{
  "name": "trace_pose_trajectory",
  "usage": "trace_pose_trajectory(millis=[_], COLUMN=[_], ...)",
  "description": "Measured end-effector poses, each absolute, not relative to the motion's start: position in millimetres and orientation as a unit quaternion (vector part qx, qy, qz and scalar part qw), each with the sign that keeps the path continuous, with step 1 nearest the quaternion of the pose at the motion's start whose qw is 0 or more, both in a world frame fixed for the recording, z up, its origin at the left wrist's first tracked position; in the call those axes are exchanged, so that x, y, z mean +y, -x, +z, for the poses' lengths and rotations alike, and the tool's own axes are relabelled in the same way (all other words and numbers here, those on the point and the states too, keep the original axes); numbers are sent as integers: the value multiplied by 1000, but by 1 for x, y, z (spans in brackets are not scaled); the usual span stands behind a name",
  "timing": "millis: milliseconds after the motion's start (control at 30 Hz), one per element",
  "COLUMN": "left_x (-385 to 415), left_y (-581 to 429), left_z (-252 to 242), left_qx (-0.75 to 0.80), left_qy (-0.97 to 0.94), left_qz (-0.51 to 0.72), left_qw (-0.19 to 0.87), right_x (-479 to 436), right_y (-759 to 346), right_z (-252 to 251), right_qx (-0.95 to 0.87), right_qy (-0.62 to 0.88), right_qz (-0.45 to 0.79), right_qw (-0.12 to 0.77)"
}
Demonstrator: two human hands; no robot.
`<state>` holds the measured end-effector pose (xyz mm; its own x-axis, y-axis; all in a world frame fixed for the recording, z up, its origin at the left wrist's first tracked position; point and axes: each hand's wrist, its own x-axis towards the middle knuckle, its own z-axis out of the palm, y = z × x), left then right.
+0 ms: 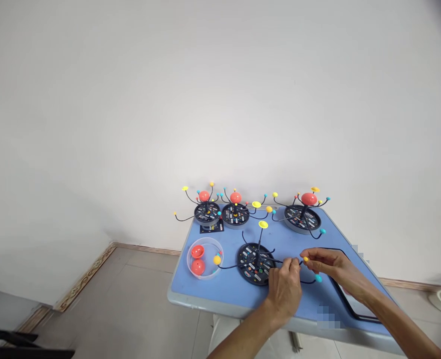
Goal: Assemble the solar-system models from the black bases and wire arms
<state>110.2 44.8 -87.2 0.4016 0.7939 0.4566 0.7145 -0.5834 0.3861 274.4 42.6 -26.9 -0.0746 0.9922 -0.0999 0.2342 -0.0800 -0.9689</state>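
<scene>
A solar system model (251, 273) with a round black base and curved black arms stands at the front of the table. My left hand (286, 289) is closed around one of its black arms, just right of the base. At that arm's end, my right hand (332, 267) pinches a small yellow ball (306, 259) between thumb and fingertips. A yellow ringed planet (263, 225) tops the arm at the back, an orange ball (216, 260) ends the left arm, and a teal ball (318, 278) sits below my right hand.
Behind, along the wall, stand three similar models with red centre balls (309, 199). A clear round tub (189, 267) at left holds red half-shells and small parts. A dark-framed tablet (355, 310) lies at right, partly under my right arm. The blue table's front edge (205, 302) is near me.
</scene>
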Motion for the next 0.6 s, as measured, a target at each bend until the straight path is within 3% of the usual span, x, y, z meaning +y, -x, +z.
trace_pose_trajectory(millis=[433, 600], left_x=[42, 43], left_y=[-109, -109], left_z=[-79, -79], left_qx=[469, 468], left_qy=[-832, -831], left_qz=[280, 283], left_qw=[101, 100], right_x=[47, 48], right_y=[-271, -271], right_z=[-14, -8], right_qx=[-638, -710], right_qy=[552, 569], right_qz=[424, 325], right_qw=[329, 258])
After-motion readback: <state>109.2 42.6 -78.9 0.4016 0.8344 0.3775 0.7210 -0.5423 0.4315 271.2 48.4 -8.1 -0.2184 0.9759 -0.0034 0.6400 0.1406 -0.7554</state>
